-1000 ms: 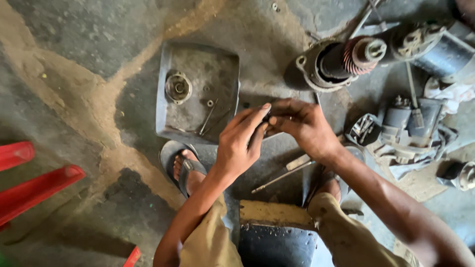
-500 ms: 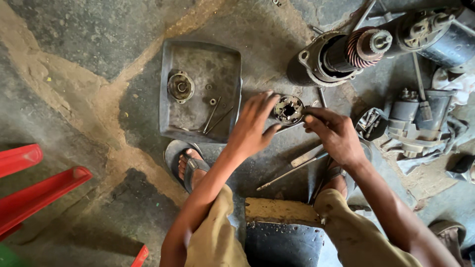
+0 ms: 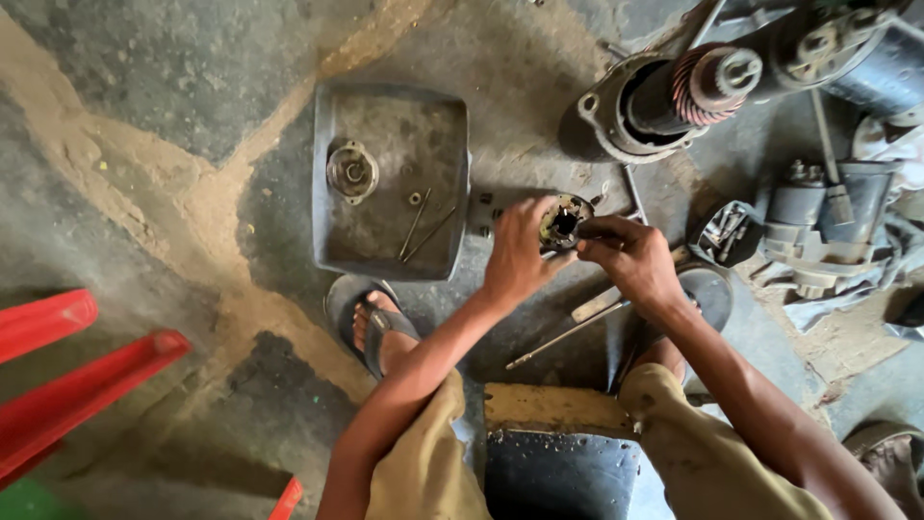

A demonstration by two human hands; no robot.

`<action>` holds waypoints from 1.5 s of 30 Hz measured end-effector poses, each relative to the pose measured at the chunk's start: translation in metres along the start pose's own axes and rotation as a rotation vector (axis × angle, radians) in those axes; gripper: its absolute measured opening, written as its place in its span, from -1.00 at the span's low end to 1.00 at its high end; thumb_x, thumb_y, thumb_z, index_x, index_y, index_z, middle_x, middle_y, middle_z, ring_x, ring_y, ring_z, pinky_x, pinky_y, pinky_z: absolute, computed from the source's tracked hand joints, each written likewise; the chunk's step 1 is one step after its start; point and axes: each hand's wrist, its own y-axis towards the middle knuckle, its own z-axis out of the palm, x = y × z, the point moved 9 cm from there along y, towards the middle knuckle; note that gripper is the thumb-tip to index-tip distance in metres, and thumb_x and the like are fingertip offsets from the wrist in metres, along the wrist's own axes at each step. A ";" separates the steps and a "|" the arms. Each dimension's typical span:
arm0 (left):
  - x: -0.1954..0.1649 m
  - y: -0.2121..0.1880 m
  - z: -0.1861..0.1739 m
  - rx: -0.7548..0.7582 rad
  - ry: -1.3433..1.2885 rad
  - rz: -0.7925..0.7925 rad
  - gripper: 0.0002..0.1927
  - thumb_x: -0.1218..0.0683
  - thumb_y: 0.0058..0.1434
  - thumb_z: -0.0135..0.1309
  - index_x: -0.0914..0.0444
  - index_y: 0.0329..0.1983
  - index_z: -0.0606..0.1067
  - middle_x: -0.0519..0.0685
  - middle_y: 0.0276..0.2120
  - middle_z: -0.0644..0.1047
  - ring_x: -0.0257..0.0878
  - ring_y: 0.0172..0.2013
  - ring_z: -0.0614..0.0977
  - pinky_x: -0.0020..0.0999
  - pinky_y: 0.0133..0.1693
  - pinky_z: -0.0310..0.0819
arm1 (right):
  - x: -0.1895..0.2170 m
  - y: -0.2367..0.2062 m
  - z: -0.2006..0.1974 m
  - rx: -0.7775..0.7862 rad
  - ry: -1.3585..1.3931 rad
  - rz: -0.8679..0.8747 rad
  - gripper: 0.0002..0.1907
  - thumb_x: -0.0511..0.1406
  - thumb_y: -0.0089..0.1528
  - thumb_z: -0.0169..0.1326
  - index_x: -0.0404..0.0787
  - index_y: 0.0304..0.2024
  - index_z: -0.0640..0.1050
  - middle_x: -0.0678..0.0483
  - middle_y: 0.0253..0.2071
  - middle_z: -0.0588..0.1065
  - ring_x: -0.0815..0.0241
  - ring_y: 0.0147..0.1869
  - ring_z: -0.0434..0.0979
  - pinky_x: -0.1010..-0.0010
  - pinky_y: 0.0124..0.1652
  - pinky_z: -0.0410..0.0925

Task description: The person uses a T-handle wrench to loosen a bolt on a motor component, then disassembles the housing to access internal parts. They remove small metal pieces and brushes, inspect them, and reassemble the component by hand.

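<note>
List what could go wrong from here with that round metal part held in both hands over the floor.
1. The round part is held in mid-air by the left hand and right hand; if it slips, it may drop onto the gritty floor.
2. A long rod lies loose by the sandalled foot and might get kicked or stepped on.

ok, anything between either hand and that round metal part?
Nothing visible. Both hands are already on the round metal part: left hand grips its left side, right hand touches its right edge, above the floor.
</note>
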 end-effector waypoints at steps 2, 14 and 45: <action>-0.008 -0.014 -0.006 -0.071 0.036 0.023 -0.10 -0.21 0.15 0.36 0.24 0.39 0.20 0.26 0.23 0.31 0.20 0.27 0.34 0.20 0.31 0.18 | 0.005 -0.003 -0.003 -0.016 -0.125 -0.054 -0.65 -0.38 0.16 0.25 -0.33 0.01 0.64 -0.03 -0.16 0.68 0.23 -0.09 0.66 0.40 -0.06 0.46; -0.047 -0.003 -0.045 -0.024 0.208 0.313 -0.58 0.14 0.03 0.35 0.20 0.00 0.59 0.07 0.42 0.26 0.10 0.39 0.23 0.18 0.31 0.11 | 0.005 -0.016 0.008 -0.063 -0.366 -0.122 -0.70 -0.31 0.19 0.24 -0.23 -0.02 0.68 -0.02 -0.22 0.66 0.21 -0.24 0.67 0.38 -0.17 0.48; -0.021 0.002 -0.041 -0.029 0.051 0.086 -0.75 0.08 0.04 0.40 0.01 -0.18 0.71 -0.05 0.36 0.32 0.17 0.34 0.20 0.15 0.26 0.11 | -0.027 -0.020 0.020 0.013 0.367 0.073 -0.65 -0.53 0.12 0.17 -0.47 -0.02 0.54 -0.09 -0.15 0.63 0.22 -0.06 0.66 0.44 -0.04 0.50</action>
